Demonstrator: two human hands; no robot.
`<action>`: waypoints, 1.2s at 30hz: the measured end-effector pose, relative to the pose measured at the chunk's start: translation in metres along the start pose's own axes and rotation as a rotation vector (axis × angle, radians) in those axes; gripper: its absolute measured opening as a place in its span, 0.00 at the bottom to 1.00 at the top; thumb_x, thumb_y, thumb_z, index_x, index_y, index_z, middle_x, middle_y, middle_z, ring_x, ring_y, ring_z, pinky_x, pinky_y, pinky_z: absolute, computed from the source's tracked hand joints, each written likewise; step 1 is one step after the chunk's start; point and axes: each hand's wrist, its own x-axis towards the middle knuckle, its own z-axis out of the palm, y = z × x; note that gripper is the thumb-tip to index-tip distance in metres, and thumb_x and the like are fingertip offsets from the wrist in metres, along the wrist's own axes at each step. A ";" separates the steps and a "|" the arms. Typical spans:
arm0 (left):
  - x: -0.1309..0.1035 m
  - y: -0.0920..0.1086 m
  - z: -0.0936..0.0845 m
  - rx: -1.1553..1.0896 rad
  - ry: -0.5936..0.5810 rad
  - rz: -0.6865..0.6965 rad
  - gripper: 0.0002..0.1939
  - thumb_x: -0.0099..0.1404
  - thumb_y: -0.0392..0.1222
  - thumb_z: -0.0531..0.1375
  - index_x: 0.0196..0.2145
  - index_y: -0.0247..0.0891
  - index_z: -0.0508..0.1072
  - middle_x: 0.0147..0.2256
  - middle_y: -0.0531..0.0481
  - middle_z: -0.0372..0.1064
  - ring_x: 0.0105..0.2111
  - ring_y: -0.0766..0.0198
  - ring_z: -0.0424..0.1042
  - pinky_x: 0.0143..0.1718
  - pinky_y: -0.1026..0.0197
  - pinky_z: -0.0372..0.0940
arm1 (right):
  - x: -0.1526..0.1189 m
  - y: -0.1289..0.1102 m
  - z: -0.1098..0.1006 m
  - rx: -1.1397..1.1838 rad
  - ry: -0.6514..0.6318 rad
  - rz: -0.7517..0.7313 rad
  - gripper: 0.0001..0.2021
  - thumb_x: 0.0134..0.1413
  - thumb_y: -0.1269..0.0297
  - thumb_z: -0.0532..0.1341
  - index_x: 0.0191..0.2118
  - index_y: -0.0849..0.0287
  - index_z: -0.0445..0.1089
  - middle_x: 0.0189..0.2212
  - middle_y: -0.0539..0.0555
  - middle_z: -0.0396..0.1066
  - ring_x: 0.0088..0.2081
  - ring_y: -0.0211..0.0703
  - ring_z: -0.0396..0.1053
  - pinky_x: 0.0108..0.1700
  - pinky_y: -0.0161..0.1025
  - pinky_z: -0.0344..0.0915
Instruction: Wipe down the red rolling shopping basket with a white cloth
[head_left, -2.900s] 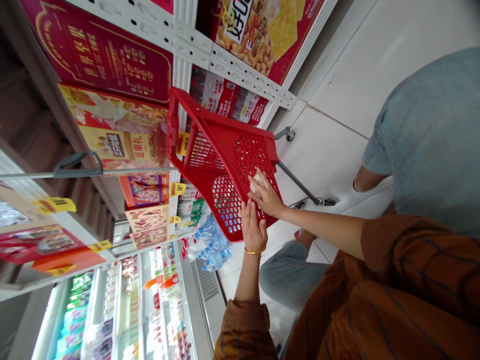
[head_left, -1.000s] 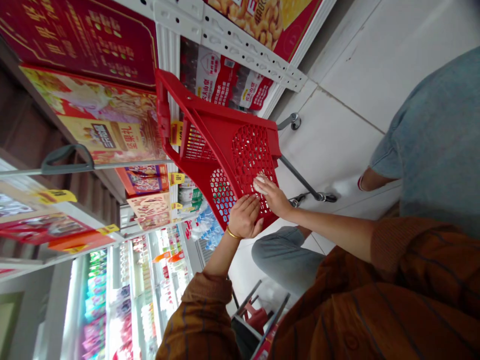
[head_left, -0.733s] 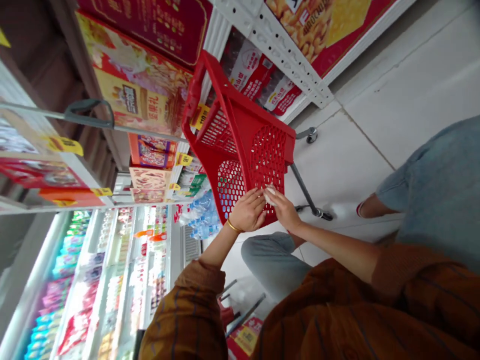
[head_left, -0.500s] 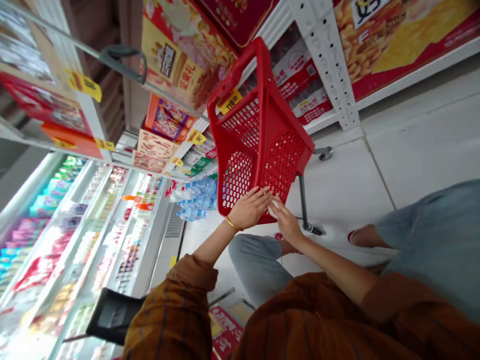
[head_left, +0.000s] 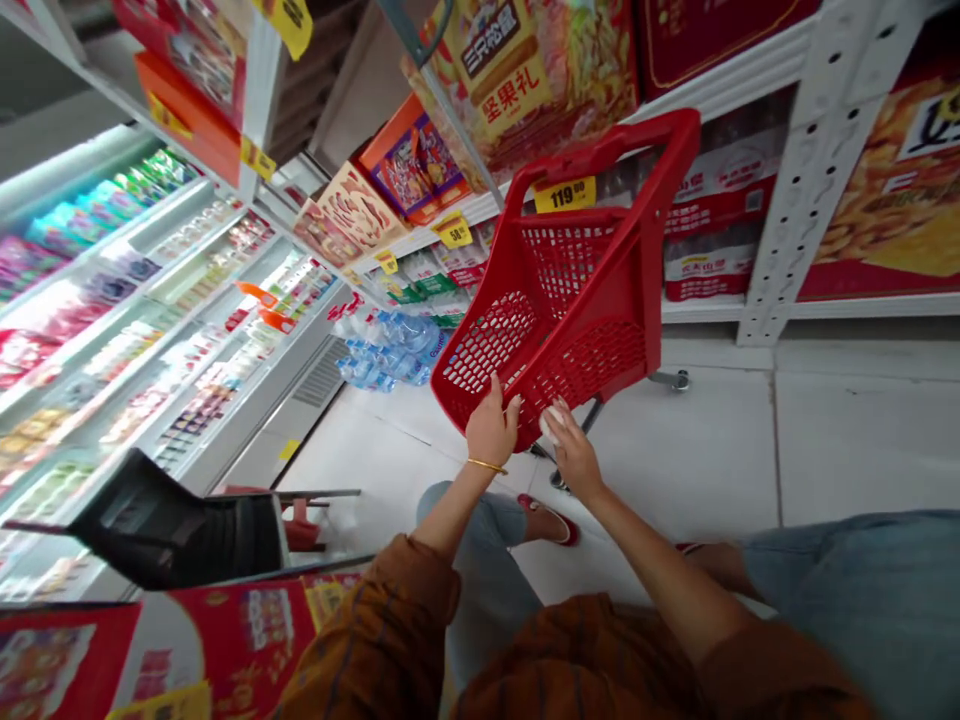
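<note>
Clutching a wad (head_left: 553,424) with right grip (head_left: 577,460), resting left grip (head_left: 490,432), of unclear closure, on the cart's rim (head_left: 583,325).

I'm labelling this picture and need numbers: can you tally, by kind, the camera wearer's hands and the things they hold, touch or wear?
Hands, left hand and right hand: 2
Red shopping cart: 1
White wad: 1
Gold bracelet: 1
Total: 5
</note>
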 end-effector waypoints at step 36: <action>0.120 -0.053 0.078 -0.401 0.074 0.438 0.15 0.71 0.47 0.53 0.47 0.42 0.76 0.43 0.50 0.78 0.42 0.64 0.77 0.37 0.66 0.69 | 0.085 0.065 -0.096 -0.963 -0.365 -0.506 0.28 0.60 0.79 0.49 0.64 0.52 0.58 0.63 0.56 0.58 0.68 0.46 0.44 0.65 0.53 0.52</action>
